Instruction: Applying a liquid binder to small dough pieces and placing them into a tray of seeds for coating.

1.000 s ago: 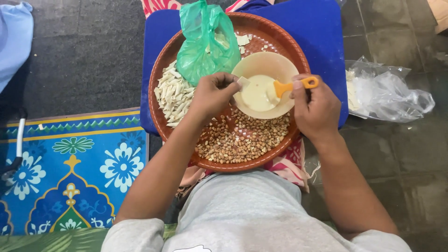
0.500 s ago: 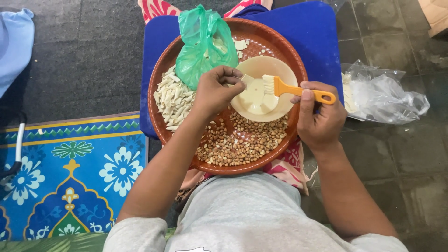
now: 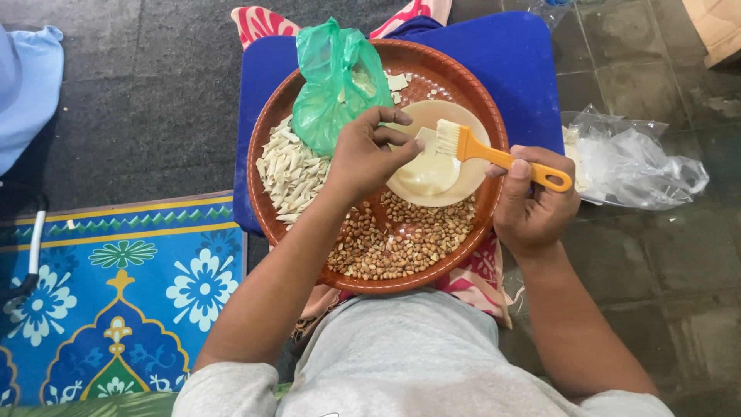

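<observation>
A round brown tray (image 3: 270, 131) rests on a blue cushion (image 3: 525, 62) across my lap. It carries a heap of peanuts (image 3: 401, 243), a pile of pale folded wrappers (image 3: 289, 174), a green plastic bag (image 3: 332, 85) and a cream bowl (image 3: 475, 174) of white paste. My left hand (image 3: 367, 158) pinches a small pale wrapper piece (image 3: 424, 139) over the bowl. My right hand (image 3: 532, 205) grips the handle of an orange brush (image 3: 482, 150), whose bristles touch that piece.
A crumpled clear plastic bag (image 3: 633, 162) lies on the tiled floor to the right. A blue patterned mat (image 3: 116, 293) covers the floor at the left, beside dark carpet. Light blue cloth (image 3: 27, 93) shows at the left edge.
My right hand has swung the brush so its bristles moved from the bowl up to the piece in my left hand. My left hand has shifted slightly over the bowl.
</observation>
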